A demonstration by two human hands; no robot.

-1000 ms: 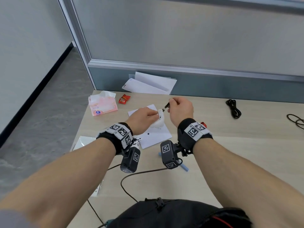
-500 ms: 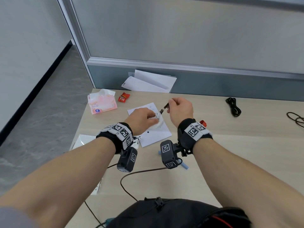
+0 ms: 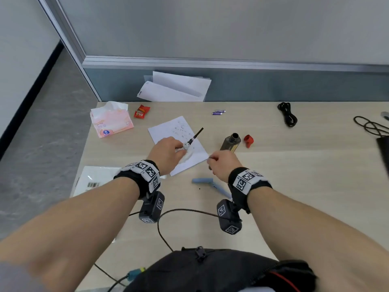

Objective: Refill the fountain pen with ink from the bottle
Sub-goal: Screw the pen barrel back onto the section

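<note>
My left hand pinches a crumpled white tissue around the lower end of the fountain pen's inner part, whose thin black end points up and to the right over a white sheet with writing. My right hand hovers curled by the sheet's right corner, apart from the pen part; I see nothing in its fingers. The ink bottle stands uncapped just beyond my right hand, with its red cap on the desk next to it. Two blue pen pieces lie near my right wrist.
A pink tissue pack and a red wrapper lie at the back left. Two small batteries, a coiled black cable and more cable sit further right. A plastic bag lies at the left edge, a black bag nearest me.
My right hand has let go of the pen part's black end and drawn back to the right. The left hand alone now holds the part in the tissue. The bottle and cap have come into view.
</note>
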